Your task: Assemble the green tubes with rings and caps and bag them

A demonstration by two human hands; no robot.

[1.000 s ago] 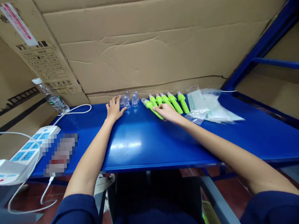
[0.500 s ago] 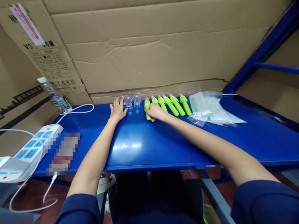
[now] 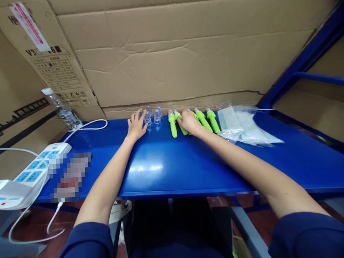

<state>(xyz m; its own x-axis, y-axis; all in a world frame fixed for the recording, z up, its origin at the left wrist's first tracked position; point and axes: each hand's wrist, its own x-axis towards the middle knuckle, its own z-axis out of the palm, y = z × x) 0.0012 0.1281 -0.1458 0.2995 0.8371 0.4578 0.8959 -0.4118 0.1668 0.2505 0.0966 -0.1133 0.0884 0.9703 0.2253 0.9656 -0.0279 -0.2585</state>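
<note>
A row of lime-green sticks (image 3: 173, 129) with clear tips lies on the blue table (image 3: 162, 160), pointing away from me. My right hand (image 3: 190, 121) curls over the middle of the row and grips one of them, its fingers hiding most of that stick; the thumb is close to its left neighbour. Farther left stand several small clear plastic caps (image 3: 157, 117), grouped near the back edge. My left hand (image 3: 137, 125) rests beside them with its fingers spread, reaching among the leftmost caps and partly covering them.
Clear plastic bags (image 3: 248, 127) lie right of the sticks. A water bottle (image 3: 63, 111) leans at the back left. Nearer me are a white power strip (image 3: 34, 173) and a blurred-out phone (image 3: 73, 177) on a charging cable. A cardboard wall (image 3: 169, 60) closes off the back.
My right hand has left the leftmost green stick, which now lies uncovered, and moved right along the row. The left hand stays by the caps with little movement.
</note>
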